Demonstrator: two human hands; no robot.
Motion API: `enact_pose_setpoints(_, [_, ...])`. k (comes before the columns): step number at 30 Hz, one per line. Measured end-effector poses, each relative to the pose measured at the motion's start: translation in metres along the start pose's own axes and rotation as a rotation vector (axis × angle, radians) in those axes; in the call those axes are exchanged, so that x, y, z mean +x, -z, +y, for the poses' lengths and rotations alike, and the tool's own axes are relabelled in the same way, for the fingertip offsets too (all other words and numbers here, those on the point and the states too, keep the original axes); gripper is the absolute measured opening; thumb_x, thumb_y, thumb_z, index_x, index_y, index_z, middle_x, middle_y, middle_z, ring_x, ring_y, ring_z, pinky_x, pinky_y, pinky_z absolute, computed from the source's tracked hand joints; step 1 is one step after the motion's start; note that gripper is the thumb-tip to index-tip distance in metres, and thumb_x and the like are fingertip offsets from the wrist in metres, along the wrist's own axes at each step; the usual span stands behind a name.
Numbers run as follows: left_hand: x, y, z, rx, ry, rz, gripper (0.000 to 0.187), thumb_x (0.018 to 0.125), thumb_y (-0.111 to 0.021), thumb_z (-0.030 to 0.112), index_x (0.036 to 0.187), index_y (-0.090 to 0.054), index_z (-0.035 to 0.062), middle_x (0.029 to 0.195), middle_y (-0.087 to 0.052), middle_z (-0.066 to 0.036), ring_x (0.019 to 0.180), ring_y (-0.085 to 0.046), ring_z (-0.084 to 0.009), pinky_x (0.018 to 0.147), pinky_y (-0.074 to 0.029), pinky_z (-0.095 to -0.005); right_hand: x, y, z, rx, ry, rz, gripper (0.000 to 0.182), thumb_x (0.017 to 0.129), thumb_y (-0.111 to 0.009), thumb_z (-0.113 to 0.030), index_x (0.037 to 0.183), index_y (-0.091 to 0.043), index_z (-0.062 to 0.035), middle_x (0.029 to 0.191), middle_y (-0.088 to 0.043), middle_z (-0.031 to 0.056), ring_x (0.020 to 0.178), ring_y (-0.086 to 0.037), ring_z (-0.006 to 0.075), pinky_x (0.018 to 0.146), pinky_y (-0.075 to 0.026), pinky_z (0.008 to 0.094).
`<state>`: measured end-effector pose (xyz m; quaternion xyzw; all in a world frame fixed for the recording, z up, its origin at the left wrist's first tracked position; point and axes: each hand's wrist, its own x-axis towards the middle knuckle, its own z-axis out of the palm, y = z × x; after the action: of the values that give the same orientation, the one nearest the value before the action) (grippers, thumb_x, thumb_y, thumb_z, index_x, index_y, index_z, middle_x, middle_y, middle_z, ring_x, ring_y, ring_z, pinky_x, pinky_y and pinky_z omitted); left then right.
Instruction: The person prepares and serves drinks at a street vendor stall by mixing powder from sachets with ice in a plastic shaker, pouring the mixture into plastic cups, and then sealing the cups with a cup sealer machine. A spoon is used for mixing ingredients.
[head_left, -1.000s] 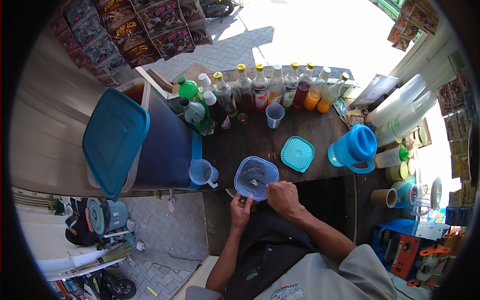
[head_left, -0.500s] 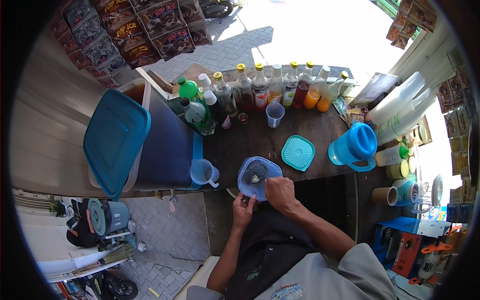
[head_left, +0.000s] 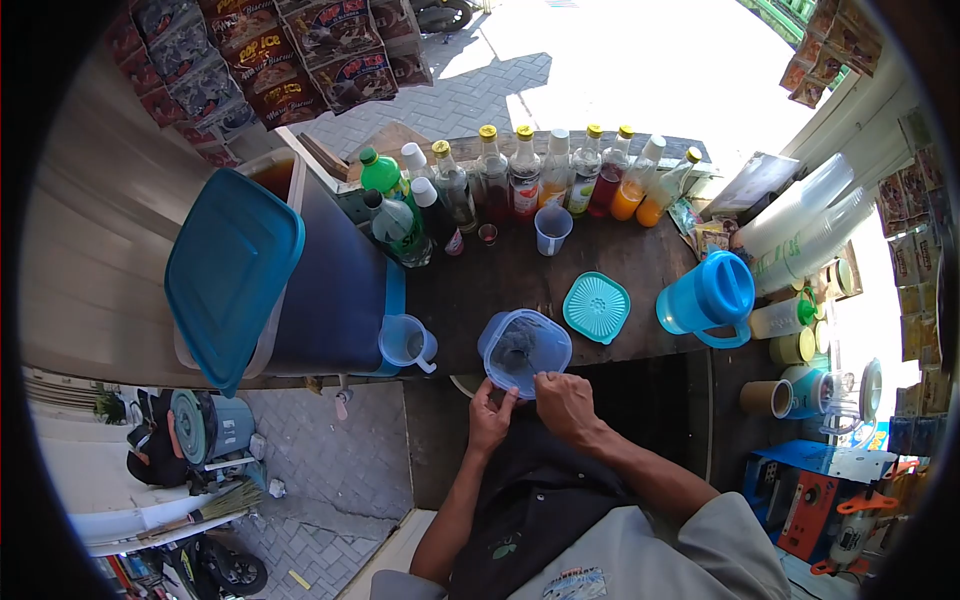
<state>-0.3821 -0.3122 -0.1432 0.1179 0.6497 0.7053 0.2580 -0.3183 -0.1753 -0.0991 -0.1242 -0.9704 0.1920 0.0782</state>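
A translucent blue tub [head_left: 545, 348] with grey, dark-looking contents is tilted at the near edge of the dark table. My left hand [head_left: 489, 415] pinches its lower left rim from the near side. Closed in a fist at the tub's right near edge, my right hand [head_left: 566, 405] grips something I cannot make out, its lower end hidden in the tub. A turquoise ribbed lid [head_left: 597, 307] lies flat to the tub's right. Left of the tub is a clear measuring jug [head_left: 405, 342] with a handle.
A row of bottles [head_left: 523, 175] lines the table's far side, with a small blue cup [head_left: 552, 230] before it. A blue pitcher [head_left: 700, 298] stands right. A large lidded container [head_left: 335, 270] stands left. Plastic cups [head_left: 810, 230] lie stacked at right. A person crouches at lower left.
The tub has tipped and shifted slightly right, showing more of its inner wall. My right hand has moved a little down, and the spoon-like pale shape inside the tub no longer shows.
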Motion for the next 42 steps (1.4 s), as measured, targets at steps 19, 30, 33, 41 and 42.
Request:
enact_pose_setpoints(19, [0.0, 0.002, 0.002, -0.064, 0.056, 0.005, 0.018, 0.09, -0.058, 0.004, 0.106, -0.053, -0.0046, 0.091, -0.063, -0.007, 0.079, -0.065, -0.0126, 0.072, -0.055, -0.0262, -0.003, 0.03, -0.017, 0.084, -0.087, 0.034, 0.02, 0.087, -0.055, -0.014, 0.07, -0.06, -0.0026, 0.061, -0.061, 0.0137, 0.055, -0.063, 0.0273, 0.05, -0.049, 0.0366])
enact_pose_setpoints(30, [-0.001, 0.011, -0.002, -0.04, 0.044, 0.02, 0.017, 0.09, -0.058, 0.004, 0.104, -0.054, -0.0038, 0.086, -0.063, -0.005, 0.075, -0.062, -0.0093, 0.067, -0.054, -0.0244, 0.01, 0.006, -0.008, 0.027, -0.007, 0.059, 0.017, 0.084, -0.058, -0.013, 0.07, -0.059, -0.0035, 0.065, -0.06, 0.012, 0.06, -0.063, 0.0287, 0.053, -0.049, 0.038])
enact_pose_setpoints(33, [-0.001, 0.011, -0.007, -0.009, 0.027, 0.034, 0.017, 0.09, -0.058, 0.005, 0.104, -0.054, -0.0036, 0.084, -0.063, -0.004, 0.073, -0.061, -0.0082, 0.068, -0.055, -0.0251, 0.019, 0.014, -0.008, 0.027, -0.033, 0.095, 0.016, 0.084, -0.059, -0.014, 0.072, -0.06, -0.0035, 0.066, -0.06, 0.0109, 0.063, -0.063, 0.0278, 0.055, -0.049, 0.0379])
enact_pose_setpoints(41, [0.003, 0.006, -0.002, -0.083, 0.055, 0.045, 0.018, 0.09, -0.059, 0.005, 0.105, -0.054, -0.0035, 0.087, -0.063, -0.005, 0.074, -0.061, -0.0085, 0.069, -0.056, -0.0271, 0.047, 0.016, 0.006, 0.014, 0.03, 0.162, 0.009, 0.079, -0.059, -0.011, 0.078, -0.063, -0.0024, 0.071, -0.06, 0.0103, 0.07, -0.063, 0.0262, 0.058, -0.049, 0.0366])
enact_pose_setpoints(42, [0.003, 0.006, -0.002, -0.065, 0.067, 0.043, 0.018, 0.09, -0.059, 0.005, 0.105, -0.054, -0.0035, 0.089, -0.063, -0.005, 0.076, -0.062, -0.0089, 0.07, -0.056, -0.0273, 0.05, 0.016, 0.007, 0.007, 0.065, 0.125, 0.01, 0.075, -0.059, -0.008, 0.08, -0.064, -0.0016, 0.075, -0.062, 0.0108, 0.075, -0.064, 0.0266, 0.06, -0.051, 0.0363])
